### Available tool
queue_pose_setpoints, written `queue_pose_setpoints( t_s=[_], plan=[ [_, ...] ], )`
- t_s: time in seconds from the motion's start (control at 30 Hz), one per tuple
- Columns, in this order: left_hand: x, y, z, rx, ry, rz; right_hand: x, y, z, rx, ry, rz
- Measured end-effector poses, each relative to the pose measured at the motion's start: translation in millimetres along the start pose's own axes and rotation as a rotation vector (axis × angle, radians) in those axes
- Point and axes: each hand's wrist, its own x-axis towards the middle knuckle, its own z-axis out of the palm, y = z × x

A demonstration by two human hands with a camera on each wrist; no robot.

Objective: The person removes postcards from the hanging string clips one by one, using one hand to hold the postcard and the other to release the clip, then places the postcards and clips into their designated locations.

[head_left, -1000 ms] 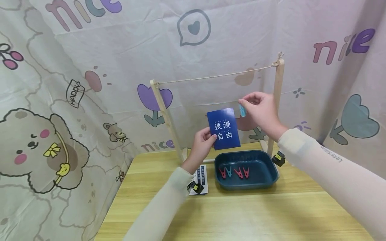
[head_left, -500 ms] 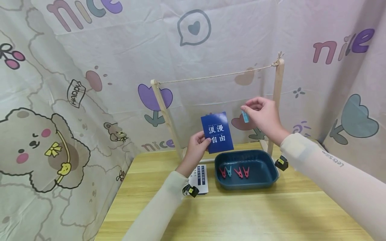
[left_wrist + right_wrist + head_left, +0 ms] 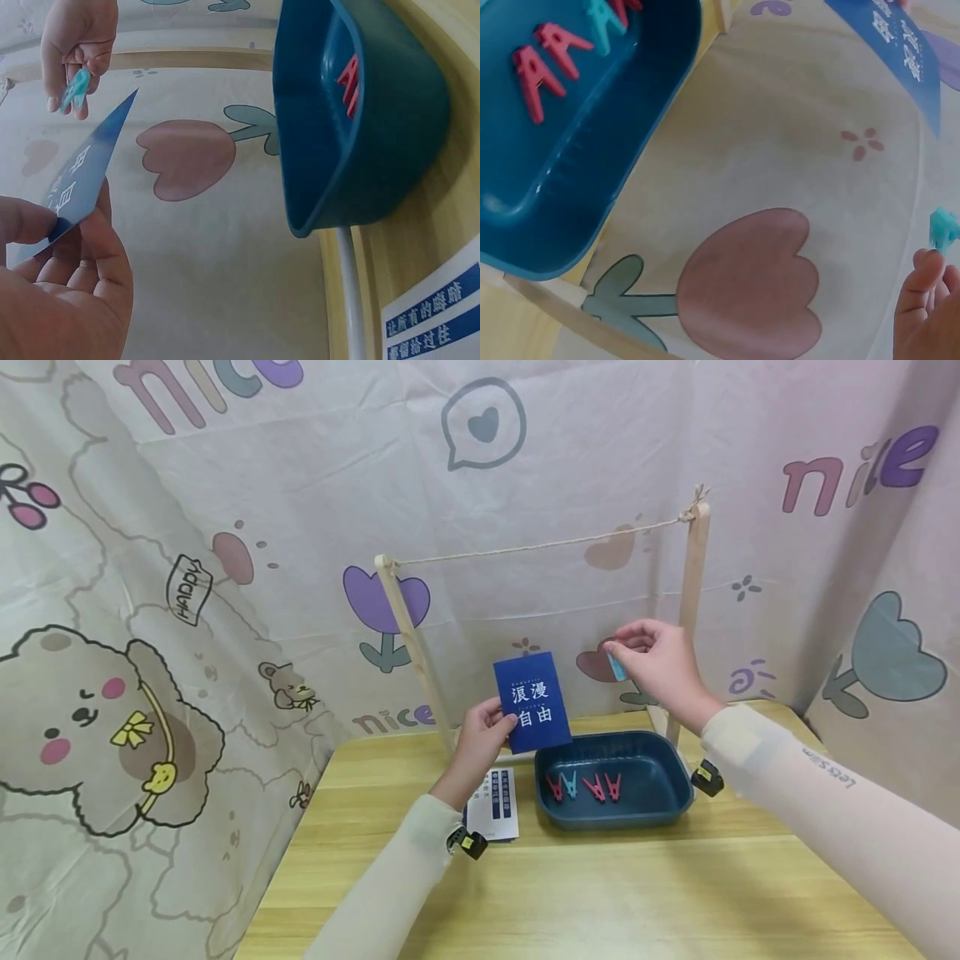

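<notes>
My left hand (image 3: 480, 739) pinches a blue card (image 3: 533, 702) with white characters by its lower left edge, thumb in front. The card stands nearly upright above the left rim of a dark teal basin (image 3: 652, 817). To its right, my right hand (image 3: 663, 668) holds a light blue clothespin (image 3: 617, 667) between thumb and fingers, a short gap from the card. In the left wrist view the clothespin (image 3: 76, 90) hangs from the fingertips beyond the card (image 3: 94, 157). Several red and teal clothespins (image 3: 595, 788) lie in the basin.
Behind the hands, a string (image 3: 540, 548) is tied between two wooden posts (image 3: 693, 585). White printed cards (image 3: 492, 802) lie in a pile left of the basin on the wooden table (image 3: 600, 893). A patterned curtain (image 3: 337, 460) hangs at the back.
The left hand and blue card have moved left and down. My right hand, with the clothespin, has lowered and shifted slightly right. The card and clothespin are farther apart.
</notes>
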Motion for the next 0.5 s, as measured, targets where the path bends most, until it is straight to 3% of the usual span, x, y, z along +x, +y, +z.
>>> queue_pose_setpoints(
  t_s=[0.5],
  plan=[
    [-12.1, -24.8, -19.0, 0.047, 0.030, -0.067, -12.2, 21.5, 0.2, -0.081, -0.044, -0.019]
  ],
)
